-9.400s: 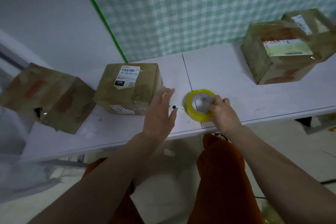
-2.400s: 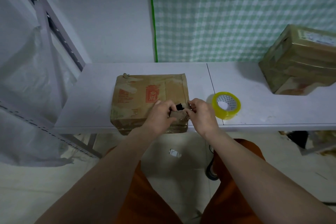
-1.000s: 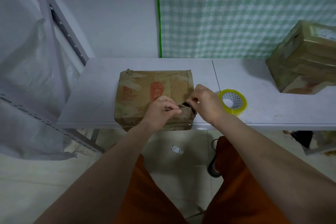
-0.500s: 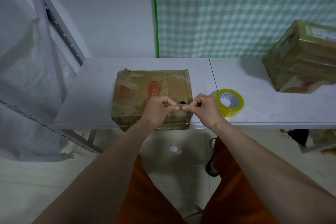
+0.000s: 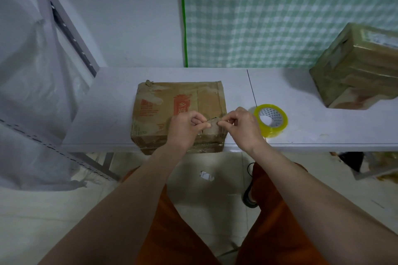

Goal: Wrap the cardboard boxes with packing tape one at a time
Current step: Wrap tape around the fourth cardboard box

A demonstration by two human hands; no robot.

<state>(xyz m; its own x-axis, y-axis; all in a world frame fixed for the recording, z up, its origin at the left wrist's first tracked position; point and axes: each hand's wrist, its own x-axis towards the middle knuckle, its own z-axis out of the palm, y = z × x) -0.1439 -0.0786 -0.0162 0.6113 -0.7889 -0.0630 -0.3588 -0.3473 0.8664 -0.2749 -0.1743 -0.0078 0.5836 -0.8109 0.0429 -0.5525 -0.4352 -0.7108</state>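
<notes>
**Both hands pinching at a cardboard box's near edge**

I see the cardboard box (image 5: 178, 109) at the white table's (image 5: 301, 131) front edge. My left hand (image 5: 185, 129) and right hand (image 5: 241, 127) meet over its near right corner, fingertips pinched narrowly, seemingly on a torn flap. The tape roll (image 5: 271, 122) lies just right of the box; a wrapped box (image 5: 355, 69) farther right.

Makeshift packing room: taped parcels (image 5: 357, 66), tape roll (image 5: 271, 119), white bench (image 5: 301, 101).

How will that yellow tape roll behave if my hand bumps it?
The tape roll lies flat on the table, so it would probably slide, not roll. It looks light, with a hollow core, so a nudge from the right hand should shift it.
</notes>
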